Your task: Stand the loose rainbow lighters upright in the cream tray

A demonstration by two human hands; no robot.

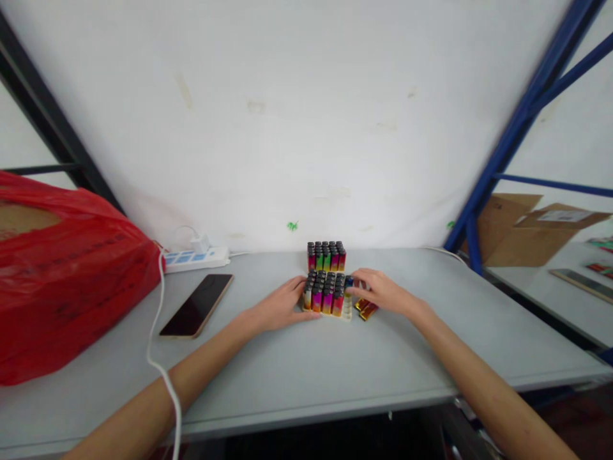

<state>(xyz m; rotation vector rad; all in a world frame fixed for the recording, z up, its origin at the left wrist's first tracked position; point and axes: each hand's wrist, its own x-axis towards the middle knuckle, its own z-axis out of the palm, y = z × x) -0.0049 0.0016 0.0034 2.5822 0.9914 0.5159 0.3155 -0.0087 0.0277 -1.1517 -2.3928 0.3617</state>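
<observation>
A pale tray (347, 310) stands on the table, filled with rows of upright colourful lighters (327, 299) with black tops; bare slots show along its right side. My left hand (283, 305) grips the tray's left side, thumb along the front edge and fingers behind. At the back right slot my right hand (377, 289) pinches a dark blue lighter (349, 281), its lower part partly hidden. Just below that hand lie a few loose gold and red lighters (366, 309). Behind the tray, against the wall, is a second block of upright lighters (326, 257).
On the left are a phone (197, 306), a white power strip (201, 258) and a large red plastic bag (81, 281). A white cable (156, 364) crosses over my left forearm. Blue shelf posts (507, 147) and a cardboard box (522, 239) stand to the right.
</observation>
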